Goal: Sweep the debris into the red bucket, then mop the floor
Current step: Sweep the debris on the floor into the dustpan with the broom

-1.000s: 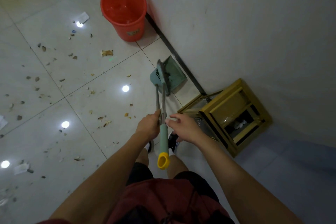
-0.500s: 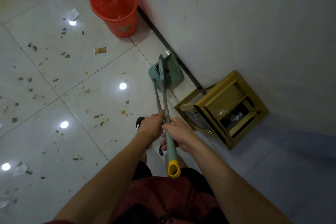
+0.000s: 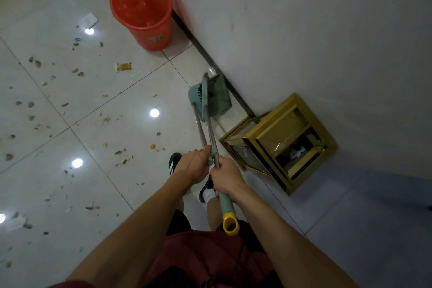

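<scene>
I am taking up the tools; no sweeping has begun. My left hand (image 3: 195,166) grips the broom (image 3: 197,121) handle, my right hand (image 3: 225,176) is wrapped round the dustpan (image 3: 216,97) handle. Their heads are nested by the wall, near the red bucket (image 3: 142,10). Debris (image 3: 77,72) lies scattered left of the bucket. Next I judge: separate the two and sweep.

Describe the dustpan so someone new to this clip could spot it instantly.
Follow the dark skirting along the white wall, from the red bucket toward the gold box. Between them stands the teal dustpan, the only teal scoop there.
</scene>
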The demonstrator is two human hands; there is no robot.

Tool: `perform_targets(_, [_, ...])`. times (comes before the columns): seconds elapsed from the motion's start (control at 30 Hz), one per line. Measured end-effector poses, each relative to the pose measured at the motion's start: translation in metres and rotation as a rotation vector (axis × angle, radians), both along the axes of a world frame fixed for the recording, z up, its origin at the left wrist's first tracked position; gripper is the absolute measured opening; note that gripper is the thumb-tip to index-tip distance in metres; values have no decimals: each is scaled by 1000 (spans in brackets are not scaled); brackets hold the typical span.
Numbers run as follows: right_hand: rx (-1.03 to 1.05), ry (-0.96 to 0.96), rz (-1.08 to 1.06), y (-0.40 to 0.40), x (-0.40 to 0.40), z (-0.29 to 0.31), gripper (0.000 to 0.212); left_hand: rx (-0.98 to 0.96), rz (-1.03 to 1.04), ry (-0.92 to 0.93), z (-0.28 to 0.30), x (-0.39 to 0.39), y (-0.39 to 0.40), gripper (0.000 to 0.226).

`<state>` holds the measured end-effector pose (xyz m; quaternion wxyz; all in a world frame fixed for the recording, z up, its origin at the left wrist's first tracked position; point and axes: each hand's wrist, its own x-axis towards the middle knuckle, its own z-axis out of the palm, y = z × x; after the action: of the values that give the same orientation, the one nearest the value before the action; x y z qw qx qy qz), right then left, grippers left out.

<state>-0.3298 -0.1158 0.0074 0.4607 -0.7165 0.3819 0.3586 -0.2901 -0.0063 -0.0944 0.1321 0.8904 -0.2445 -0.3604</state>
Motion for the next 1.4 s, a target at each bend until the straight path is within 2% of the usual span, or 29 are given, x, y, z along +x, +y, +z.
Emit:
perform_targets(0.13, [-70,-40,119,-2,2,-1,35,-13,49,11,-1,-2,-4,56])
perform_targets(0.33, [-169,-31,267,-6,3,0,51,-15,76,14,0,-3,-9,46])
perform_targets(0.67, [-298,-53,457,-4,6,-5,42,4,122,4,2,0,-10,50])
perform_targets(0.87, [-354,-64,572,-5,13,-5,55,60,135,-49,5,7,-11,47])
perform_targets(1.2, [-328,-102,639,-9,32,-4,56,123,93,-112,22,26,-5,40])
perform_targets(1.4, [-413,-115,730,-47,35,-4,55,186,221,-150,39,49,31,33])
